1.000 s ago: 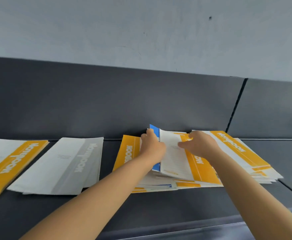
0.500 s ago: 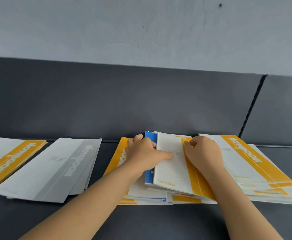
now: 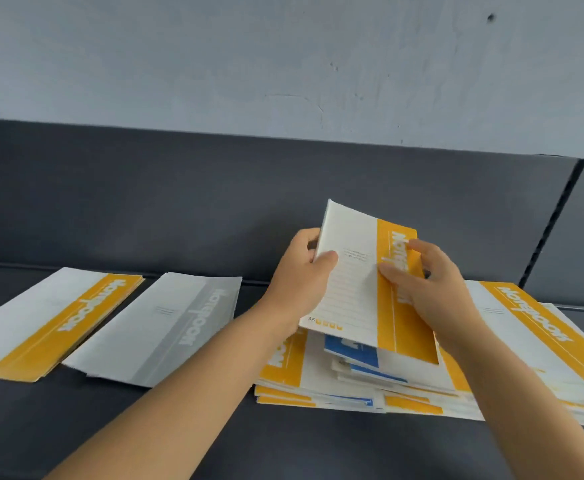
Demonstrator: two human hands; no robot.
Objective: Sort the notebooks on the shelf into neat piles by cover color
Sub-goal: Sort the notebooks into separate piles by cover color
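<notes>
Showing a two-handed hold on a thin, white paper-cover notebook with an orange spine band (image 3: 359,289). The left hand (image 3: 297,285) pinches the plain edge, thumb on the cover and fingers curled behind it; the right hand (image 3: 436,296) curls round the banded edge. The notebook is tilted just above the unsorted heap of orange- and blue-banded notebooks (image 3: 318,368) beneath the fingertips. Judged light, floppy and smooth, it is best gripped at both long edges or along the stiffer spine. Left of the left fingers lie a grey-banded pile (image 3: 165,327) and, farther left, an orange-banded pile (image 3: 51,323).

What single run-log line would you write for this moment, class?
object: yellow notebook | state: held above mixed pile | left hand: grips white edge | right hand: grips yellow band
</notes>
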